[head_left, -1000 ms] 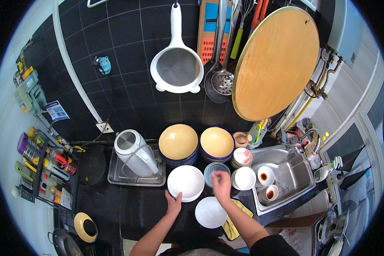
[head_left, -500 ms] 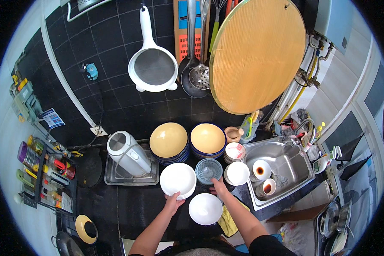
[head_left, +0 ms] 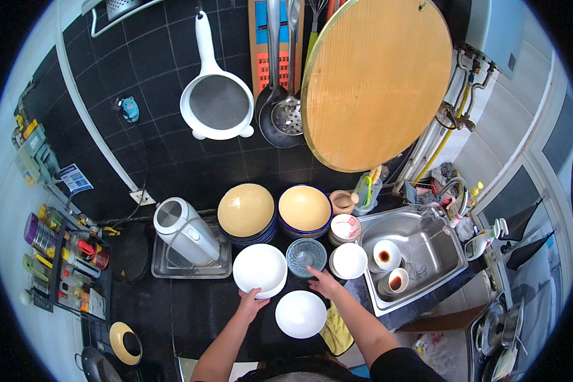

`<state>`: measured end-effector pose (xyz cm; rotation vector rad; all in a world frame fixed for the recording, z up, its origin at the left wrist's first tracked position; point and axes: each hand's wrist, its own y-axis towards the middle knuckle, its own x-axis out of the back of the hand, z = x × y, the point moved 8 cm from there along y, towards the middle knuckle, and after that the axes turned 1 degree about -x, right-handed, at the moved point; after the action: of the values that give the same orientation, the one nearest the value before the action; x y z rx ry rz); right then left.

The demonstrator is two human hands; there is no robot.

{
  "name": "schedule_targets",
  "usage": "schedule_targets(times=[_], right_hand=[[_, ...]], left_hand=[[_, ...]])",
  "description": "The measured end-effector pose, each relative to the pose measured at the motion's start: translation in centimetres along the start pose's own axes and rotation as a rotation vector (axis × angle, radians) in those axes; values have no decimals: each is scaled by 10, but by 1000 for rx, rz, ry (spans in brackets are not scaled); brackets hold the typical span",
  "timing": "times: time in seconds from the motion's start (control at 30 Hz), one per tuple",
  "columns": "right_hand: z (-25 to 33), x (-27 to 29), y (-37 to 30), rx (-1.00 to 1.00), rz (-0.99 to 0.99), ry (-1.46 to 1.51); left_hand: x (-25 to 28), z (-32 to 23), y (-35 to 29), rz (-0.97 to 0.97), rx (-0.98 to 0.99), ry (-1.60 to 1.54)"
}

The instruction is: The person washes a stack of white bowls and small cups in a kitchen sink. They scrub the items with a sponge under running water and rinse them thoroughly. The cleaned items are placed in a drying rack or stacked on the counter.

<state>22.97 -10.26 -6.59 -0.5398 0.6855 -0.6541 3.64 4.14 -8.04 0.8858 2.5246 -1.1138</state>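
Observation:
My left hand (head_left: 253, 304) is at the near side of a stack of white bowls (head_left: 260, 267), its thumb and fingers closed on the front edge. My right hand (head_left: 325, 284) reaches to a clear glass bowl (head_left: 306, 254), with fingertips over its near rim; its thumb is hard to make out. Between my forearms a single white bowl (head_left: 301, 314) sits on the dark counter. Smaller white bowls (head_left: 349, 260) are stacked right of the glass bowl, below bowls with a red pattern (head_left: 346, 227). A yellow cloth (head_left: 337, 331) lies by my right forearm.
Two stacks of blue-sided, cream bowls (head_left: 247, 210) stand along the back wall. A white kettle (head_left: 188, 232) sits on a metal tray (head_left: 191, 270) at left. The steel sink (head_left: 430, 254) at right holds cups (head_left: 386, 254) with dark liquid. A round wooden board (head_left: 375, 83) hangs above.
My right hand's fingers have shifted slightly left, further over the glass bowl's near rim. My left hand stays at the white stack. The whole view has moved a little; the bowls keep their places.

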Motion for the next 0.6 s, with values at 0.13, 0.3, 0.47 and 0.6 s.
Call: schedule_targets(times=[0.13, 0.3, 0.47, 0.6], right_hand=[[-35, 32, -24, 18, -48, 279], [-9, 78, -49, 269, -344, 534], [-6, 100, -18, 332, -394, 483], [1, 99, -22, 344, -350, 458]], left_hand=[[5, 0, -4, -18, 36, 60], [14, 8, 8, -1, 72, 110], [13, 7, 8, -11, 74, 128], [7, 0, 2, -18, 54, 136]])
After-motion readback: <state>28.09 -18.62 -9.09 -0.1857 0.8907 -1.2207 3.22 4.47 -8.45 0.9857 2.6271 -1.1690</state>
